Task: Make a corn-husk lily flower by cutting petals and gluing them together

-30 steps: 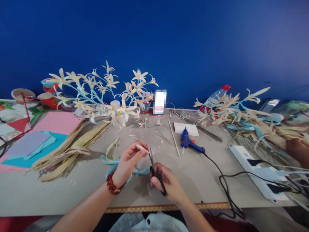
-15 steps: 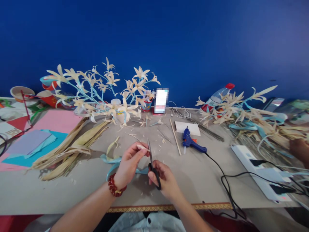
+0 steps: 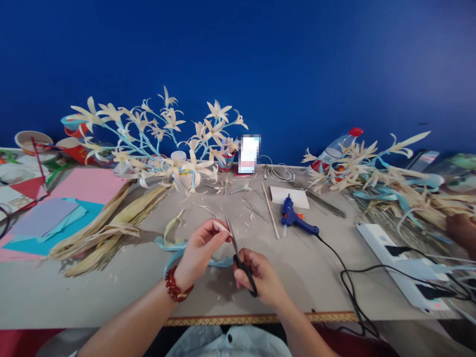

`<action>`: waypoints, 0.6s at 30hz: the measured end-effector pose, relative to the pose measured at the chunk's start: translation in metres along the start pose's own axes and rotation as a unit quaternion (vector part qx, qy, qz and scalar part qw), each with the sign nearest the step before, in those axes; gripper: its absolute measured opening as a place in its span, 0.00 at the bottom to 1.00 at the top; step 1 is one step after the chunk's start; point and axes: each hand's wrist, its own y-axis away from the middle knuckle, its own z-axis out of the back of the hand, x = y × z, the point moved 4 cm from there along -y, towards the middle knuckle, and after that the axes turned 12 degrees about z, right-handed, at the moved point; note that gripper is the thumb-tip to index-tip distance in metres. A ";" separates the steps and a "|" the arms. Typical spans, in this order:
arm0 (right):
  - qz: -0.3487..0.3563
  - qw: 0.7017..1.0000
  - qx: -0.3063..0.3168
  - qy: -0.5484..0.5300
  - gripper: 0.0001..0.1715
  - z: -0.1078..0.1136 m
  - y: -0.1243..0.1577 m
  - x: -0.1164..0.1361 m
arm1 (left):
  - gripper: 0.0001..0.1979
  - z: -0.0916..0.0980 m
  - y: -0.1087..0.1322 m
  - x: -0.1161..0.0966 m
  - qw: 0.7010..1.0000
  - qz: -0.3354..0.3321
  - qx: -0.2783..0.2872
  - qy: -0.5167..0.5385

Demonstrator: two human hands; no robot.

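My left hand [image 3: 203, 248] is closed in a pinch on a small pale strip of corn husk [image 3: 222, 227], held above the table. My right hand [image 3: 258, 277] grips black-handled scissors [image 3: 243, 271], its fingers around the handles. The scissor blades point up and away, right beside my left fingertips and the strip's end; they look nearly closed. Under my left hand lies a light blue ribbon [image 3: 174, 255]. A curled piece of husk [image 3: 173, 228] rests just behind it. Small pale scraps are scattered on the grey table [image 3: 141, 292].
Dried corn husks [image 3: 111, 233] and coloured paper [image 3: 89, 186] lie left. Pale husk flowers [image 3: 171, 119] stand at the back. On the right are a blue glue gun [image 3: 297, 218], a wooden stick [image 3: 270, 210] and a power strip [image 3: 394, 267] with cords. Another person's hand [image 3: 459, 230] touches husks far right.
My right hand has moved slightly right and down with the scissors, whose blades now tilt more to the left. My left hand stays nearly in place, still pinching the strip.
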 end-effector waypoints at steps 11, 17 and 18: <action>-0.024 1.000 -0.014 -0.011 0.32 -0.002 0.001 -0.001 | 0.05 0.000 -0.002 0.001 1.000 0.010 0.010 -0.013; -0.040 0.998 -0.026 0.042 0.32 0.014 0.001 -0.003 | 0.06 0.002 -0.002 0.001 0.999 0.011 0.013 -0.051; -0.037 0.995 -0.032 0.082 0.31 0.022 0.001 -0.001 | 0.07 0.002 -0.002 0.001 0.998 0.011 0.015 -0.062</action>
